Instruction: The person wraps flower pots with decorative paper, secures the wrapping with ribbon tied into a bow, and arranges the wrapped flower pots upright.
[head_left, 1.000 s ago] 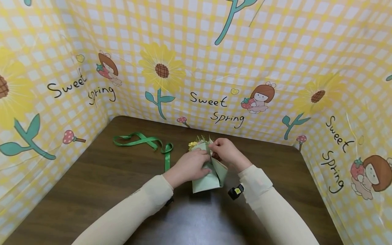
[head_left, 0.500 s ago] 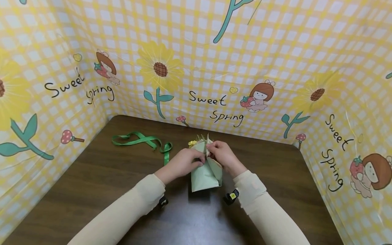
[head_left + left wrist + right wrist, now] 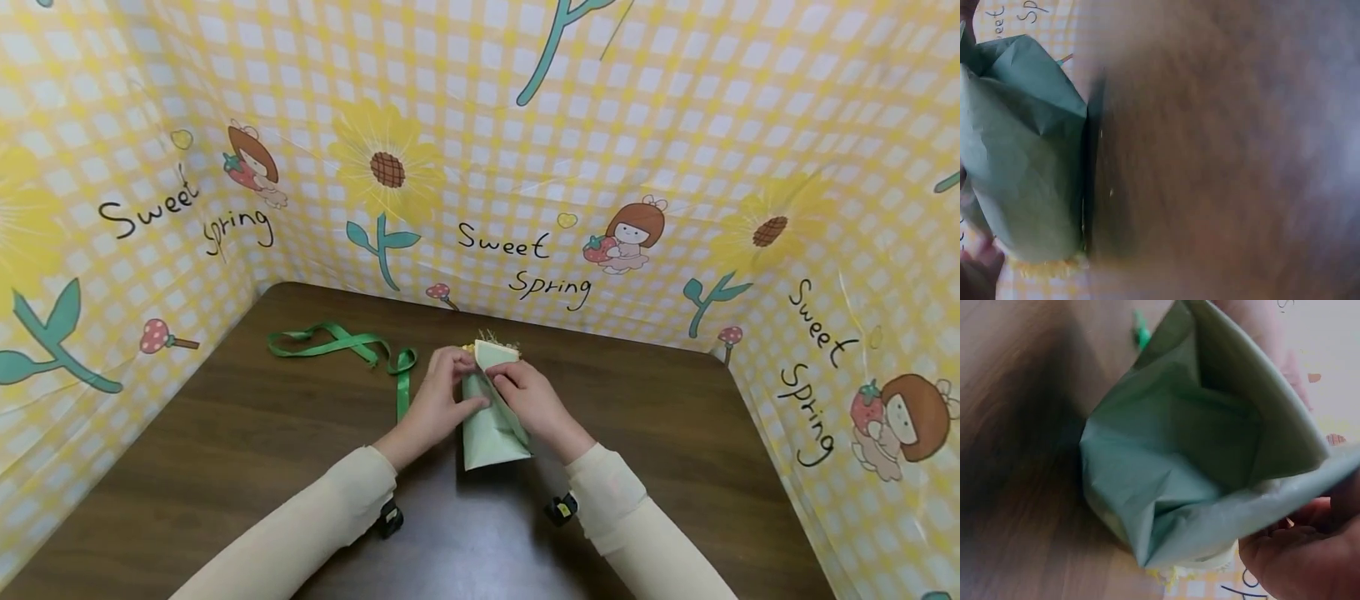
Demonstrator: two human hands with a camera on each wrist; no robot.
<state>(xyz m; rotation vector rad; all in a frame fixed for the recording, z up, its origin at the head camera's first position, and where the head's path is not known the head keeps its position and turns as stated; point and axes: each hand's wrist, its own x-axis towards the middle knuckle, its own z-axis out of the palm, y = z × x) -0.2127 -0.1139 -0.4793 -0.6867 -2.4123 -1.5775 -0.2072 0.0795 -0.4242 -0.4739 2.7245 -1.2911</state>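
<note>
Pale green wrapping paper [image 3: 495,437] is folded into a cone-like bundle on the table. Yellow flowers [image 3: 1047,269] and thin sprigs [image 3: 495,339] peek out at its far end. My right hand [image 3: 534,402] grips the paper's overlapping flap from the right, its fingers curled at the edge. From the left, my left hand [image 3: 435,404] holds the bundle, fingers bent near the top and thumb laid on the front. In the right wrist view the wrap's near end gapes, showing its folded inside. The stems are hidden by the paper.
A loose green ribbon [image 3: 341,340] lies curled on the dark wooden table [image 3: 247,467], left of the bundle, one end running down beside my left hand. A yellow checked cloth [image 3: 420,67] with printed flowers walls the table at the back and both sides.
My right hand has drawn the flap leftward over the front, narrowing the gap in the wrap. My left hand has shifted from the paper's front to its left side.
</note>
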